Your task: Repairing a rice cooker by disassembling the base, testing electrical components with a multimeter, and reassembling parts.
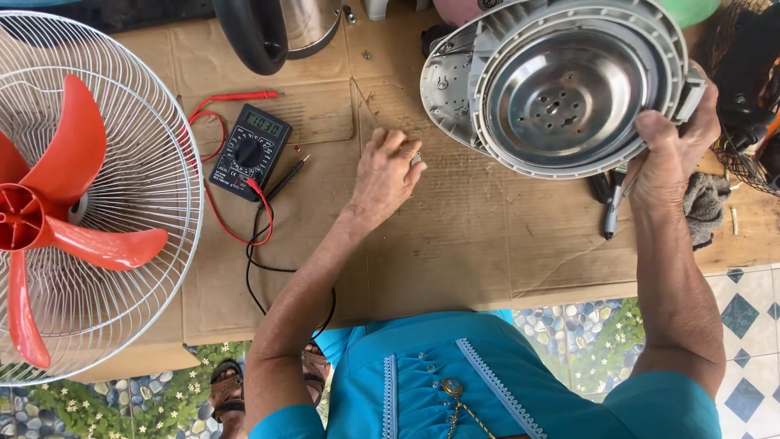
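My right hand (674, 150) grips the rim of a round grey appliance base (561, 85) with a shiny metal inner plate, tilted up above the cardboard. My left hand (388, 172) rests on the cardboard mat (455, 236), its fingertips pinching a small metal part, probably a screw (416, 158). A black multimeter (250, 152) with red and black leads lies to the left of that hand.
A white wire fan guard with red blades (73, 203) lies at the left. A kettle-like vessel (280, 28) stands at the top. Pens or tools (611, 207) and a grey rag (705, 207) lie under the right hand. Tiled floor shows below.
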